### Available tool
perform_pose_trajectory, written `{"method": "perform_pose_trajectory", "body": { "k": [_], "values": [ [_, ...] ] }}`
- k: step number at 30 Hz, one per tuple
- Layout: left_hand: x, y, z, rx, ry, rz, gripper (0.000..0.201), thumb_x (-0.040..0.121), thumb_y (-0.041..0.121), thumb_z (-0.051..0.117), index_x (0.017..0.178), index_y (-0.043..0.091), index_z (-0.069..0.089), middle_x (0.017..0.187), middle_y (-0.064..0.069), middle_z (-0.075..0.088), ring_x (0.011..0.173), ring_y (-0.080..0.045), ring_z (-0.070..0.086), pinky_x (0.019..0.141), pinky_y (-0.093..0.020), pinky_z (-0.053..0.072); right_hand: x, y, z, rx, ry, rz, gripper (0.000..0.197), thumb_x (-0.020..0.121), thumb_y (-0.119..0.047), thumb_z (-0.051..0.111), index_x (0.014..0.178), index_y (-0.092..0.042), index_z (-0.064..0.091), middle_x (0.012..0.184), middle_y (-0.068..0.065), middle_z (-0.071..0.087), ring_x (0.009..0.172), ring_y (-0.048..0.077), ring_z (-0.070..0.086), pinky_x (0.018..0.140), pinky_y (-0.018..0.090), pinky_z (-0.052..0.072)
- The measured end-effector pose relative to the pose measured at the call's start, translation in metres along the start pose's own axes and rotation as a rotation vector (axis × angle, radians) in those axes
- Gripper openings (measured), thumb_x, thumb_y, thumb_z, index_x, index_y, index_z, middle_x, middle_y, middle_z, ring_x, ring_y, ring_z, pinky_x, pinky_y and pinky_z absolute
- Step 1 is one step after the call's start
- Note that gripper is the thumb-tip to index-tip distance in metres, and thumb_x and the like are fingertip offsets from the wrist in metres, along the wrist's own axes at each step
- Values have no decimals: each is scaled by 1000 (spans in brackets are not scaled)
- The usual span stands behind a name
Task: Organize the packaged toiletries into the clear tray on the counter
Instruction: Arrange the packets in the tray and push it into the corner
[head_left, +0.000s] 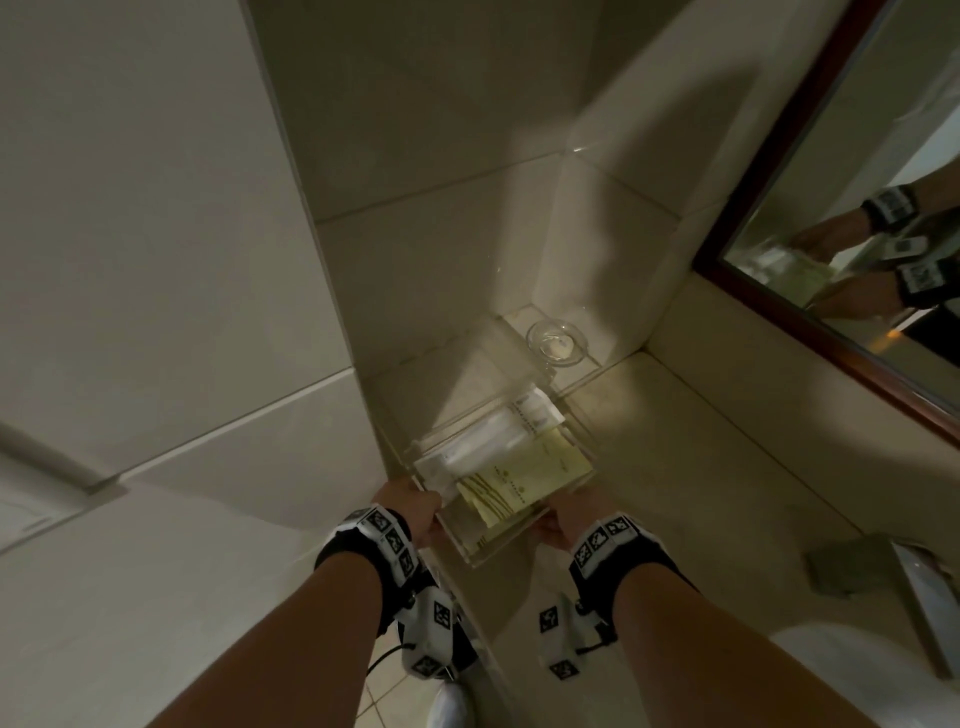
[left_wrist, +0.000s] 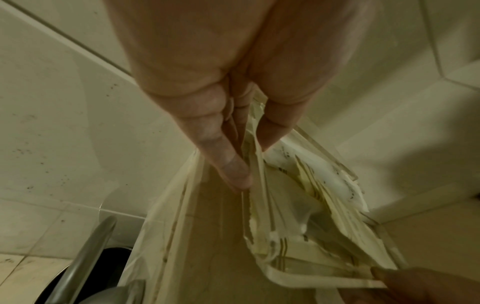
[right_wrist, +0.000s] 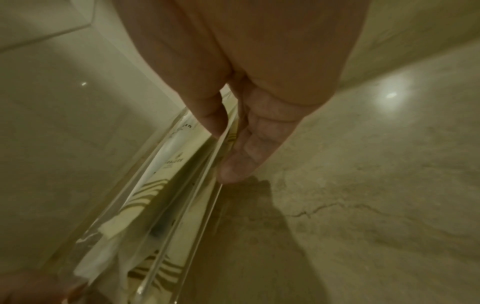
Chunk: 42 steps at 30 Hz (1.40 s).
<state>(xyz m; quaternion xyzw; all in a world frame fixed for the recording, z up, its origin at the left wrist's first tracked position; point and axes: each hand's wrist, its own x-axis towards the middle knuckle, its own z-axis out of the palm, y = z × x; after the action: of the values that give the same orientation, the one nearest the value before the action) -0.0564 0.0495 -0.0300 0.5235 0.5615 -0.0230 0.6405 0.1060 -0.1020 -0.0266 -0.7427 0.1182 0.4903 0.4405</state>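
Note:
A clear tray sits at the counter's near left edge, held from both sides. In it lie yellow-green packets with dark stripes and white packets. My left hand pinches the tray's left wall, thumb inside and fingers outside. My right hand pinches the right wall the same way, thumb inside and fingers outside. The packets lie loosely stacked. Whether the tray rests on the counter or is lifted I cannot tell.
A small round glass dish stands in the back corner of the counter. A framed mirror runs along the right wall. A faucet and basin rim are at the near right. Below the counter's left edge are a metal bar and a black bin.

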Motion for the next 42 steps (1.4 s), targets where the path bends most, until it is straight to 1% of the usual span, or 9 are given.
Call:
{"method": "perform_pose_trajectory", "body": {
  "k": [4, 7, 10, 14, 16, 19, 26, 36, 42],
  "values": [
    [-2, 2, 0, -35, 18, -41, 18, 76, 9, 65, 92, 3, 64, 86, -23, 72, 79, -41, 73, 74, -57, 60, 4, 0, -4, -84, -9, -62, 16, 100, -15, 51, 91, -4, 59, 89, 17, 67, 92, 36, 69, 89, 54, 56],
    [4, -3, 2, -80, 29, -51, 25, 73, 12, 65, 97, 6, 62, 89, -25, 72, 76, -43, 73, 72, -62, 59, 9, 4, -8, -128, 6, -114, 8, 95, -10, 55, 93, -5, 60, 92, 17, 69, 88, 32, 72, 82, 47, 61],
    [11, -9, 3, -136, 32, -72, 22, 79, 12, 64, 99, 7, 58, 90, -23, 69, 73, -40, 72, 72, -63, 58, 18, 7, -9, -140, -4, -64, 16, 97, -10, 55, 84, -4, 62, 87, 18, 73, 89, 34, 73, 84, 53, 59],
    [5, -7, 4, -173, 34, -78, 23, 79, 9, 62, 101, 7, 57, 96, -23, 67, 79, -42, 72, 70, -62, 58, 19, 9, -9, -97, 29, -121, 6, 95, -9, 56, 91, -5, 60, 89, 17, 70, 82, 32, 72, 76, 45, 62],
    [6, -9, 4, -180, 33, -73, 23, 78, 9, 62, 100, 8, 55, 94, -22, 66, 75, -41, 71, 70, -62, 58, 21, 10, -9, -101, 34, -106, 11, 94, -11, 58, 94, -1, 63, 85, 18, 72, 76, 33, 72, 77, 51, 61],
    [2, -7, 6, -167, 45, -60, 10, 82, 6, 61, 89, 8, 55, 80, -19, 62, 62, -35, 65, 74, -62, 58, 25, 11, -8, -41, 48, -74, 15, 94, -12, 59, 97, 2, 66, 84, 22, 73, 66, 34, 72, 66, 49, 62],
    [-3, -7, 4, -166, 31, -34, 12, 86, 7, 62, 80, 10, 52, 75, -17, 61, 63, -34, 63, 77, -60, 58, 21, 10, -5, 34, 59, -81, 15, 98, -12, 56, 107, -2, 62, 86, 19, 68, 50, 26, 68, 45, 31, 55],
    [-10, -3, 2, -176, 29, -21, 15, 83, 15, 69, 90, 8, 58, 81, -21, 67, 64, -36, 68, 73, -62, 58, 18, 4, -3, 45, 58, -95, 8, 97, -11, 57, 92, -5, 59, 77, 16, 66, 49, 25, 67, 43, 30, 54],
    [-16, 1, 7, -254, 59, -48, 20, 88, 18, 63, 105, 8, 61, 89, -20, 69, 65, -34, 69, 73, -59, 59, 14, -6, -4, 30, 37, -111, 9, 97, -9, 57, 95, -1, 61, 82, 19, 67, 65, 30, 67, 58, 41, 60]
  ]
}}
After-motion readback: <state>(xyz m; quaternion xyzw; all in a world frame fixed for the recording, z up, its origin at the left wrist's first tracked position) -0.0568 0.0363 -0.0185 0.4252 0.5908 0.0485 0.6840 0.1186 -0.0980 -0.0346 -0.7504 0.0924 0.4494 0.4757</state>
